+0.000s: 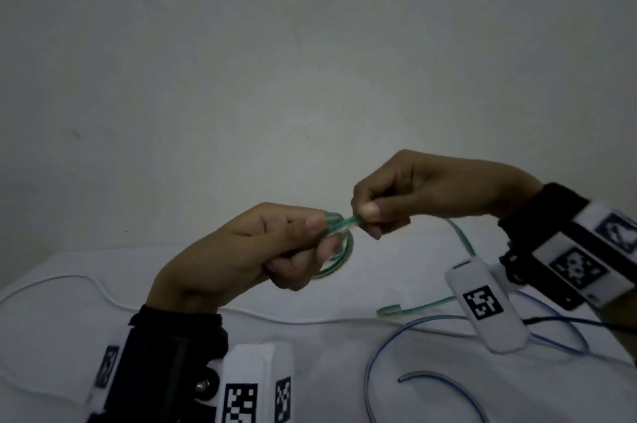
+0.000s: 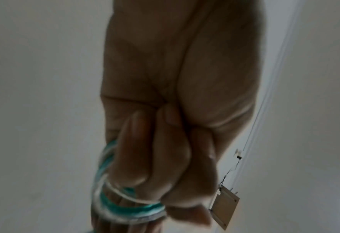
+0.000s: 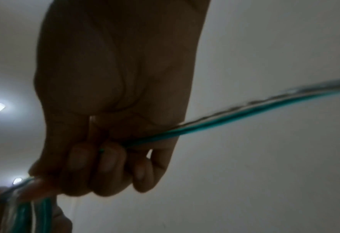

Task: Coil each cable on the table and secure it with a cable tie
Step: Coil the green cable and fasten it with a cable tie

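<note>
A thin green cable (image 1: 344, 250) is wound in a small coil above the table. My left hand (image 1: 275, 246) grips that coil between thumb and curled fingers; the left wrist view shows the green loops (image 2: 113, 203) under the fingers. My right hand (image 1: 379, 212) pinches the cable's running strand just right of the coil. That strand (image 3: 235, 118) passes through the right fist and trails off to the right. The cable's loose end (image 1: 389, 310) lies on the table. No cable tie is visible.
A white cloth covers the table (image 1: 310, 371). A white cable (image 1: 86, 279) runs across its left and middle. A blue cable (image 1: 396, 336) loops at the right, and a grey cable (image 1: 437, 376) curves in front of it. A pale wall (image 1: 310, 60) stands behind.
</note>
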